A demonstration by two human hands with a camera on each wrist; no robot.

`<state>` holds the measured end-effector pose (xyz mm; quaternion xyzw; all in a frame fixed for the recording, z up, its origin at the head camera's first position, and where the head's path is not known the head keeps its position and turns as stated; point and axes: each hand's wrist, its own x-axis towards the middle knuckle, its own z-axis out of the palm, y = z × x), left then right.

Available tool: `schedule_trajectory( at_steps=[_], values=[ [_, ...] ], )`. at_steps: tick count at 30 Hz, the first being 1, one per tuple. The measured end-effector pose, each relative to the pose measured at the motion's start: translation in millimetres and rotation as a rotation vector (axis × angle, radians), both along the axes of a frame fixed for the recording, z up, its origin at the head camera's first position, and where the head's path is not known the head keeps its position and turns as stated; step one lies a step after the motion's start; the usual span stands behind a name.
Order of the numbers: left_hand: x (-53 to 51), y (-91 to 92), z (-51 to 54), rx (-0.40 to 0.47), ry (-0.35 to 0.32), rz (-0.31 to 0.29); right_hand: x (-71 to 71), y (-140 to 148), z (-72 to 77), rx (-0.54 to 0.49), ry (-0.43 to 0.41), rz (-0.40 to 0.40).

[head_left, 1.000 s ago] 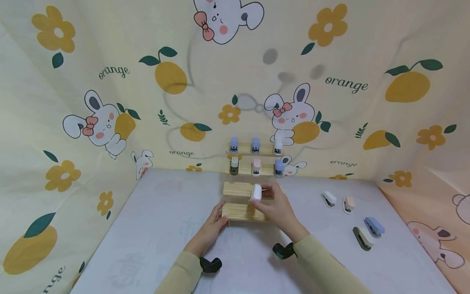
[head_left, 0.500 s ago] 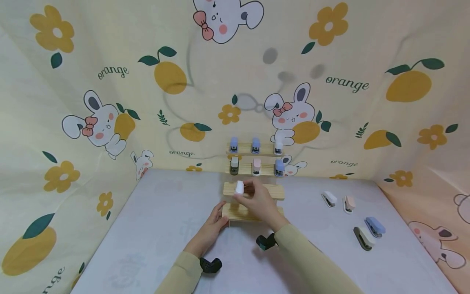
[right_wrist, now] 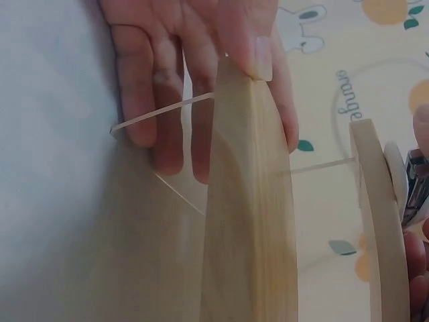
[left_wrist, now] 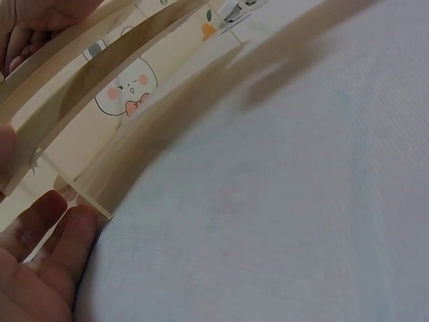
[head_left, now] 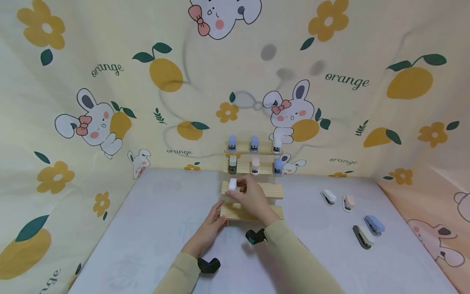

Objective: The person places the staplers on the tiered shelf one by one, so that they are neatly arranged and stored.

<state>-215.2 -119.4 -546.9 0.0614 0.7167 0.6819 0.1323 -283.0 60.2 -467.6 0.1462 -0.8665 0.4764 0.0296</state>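
A tiered wooden display rack (head_left: 236, 211) with thin clear supports stands at the middle back of the table. My left hand (head_left: 210, 224) holds the left end of its lowest shelf (right_wrist: 251, 201), thumb over the board and fingers below and behind it. With thumb and fingers, my right hand (head_left: 253, 199) pinches a small white stapler (head_left: 233, 184) at the left end of the second shelf from the bottom. In the right wrist view, the stapler (right_wrist: 415, 184) is at the right edge, its base against that shelf (right_wrist: 379, 221); firm contact is hard to judge.
Staplers stand on the two upper tiers, among them a pink one (head_left: 255, 165) and a blue one (head_left: 278, 165). More lie on the table at right: white (head_left: 328, 197), pink (head_left: 348, 202), blue (head_left: 374, 225) and dark-based (head_left: 363, 237). A patterned cloth hangs behind.
My right hand has carried the white stapler leftward along the rack, from the right of centre to the left end of the second shelf from the bottom. The left hand has stayed on the rack.
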Motion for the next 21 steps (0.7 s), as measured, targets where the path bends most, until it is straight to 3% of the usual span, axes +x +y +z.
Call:
schedule_trajectory(
  at_steps=[21],
  values=[
    [-1.4, -0.1, -0.7, 0.066, 0.006, -0.022, 2.1, -4.7, 4.1, 0.086, 0.030, -0.021]
  ],
)
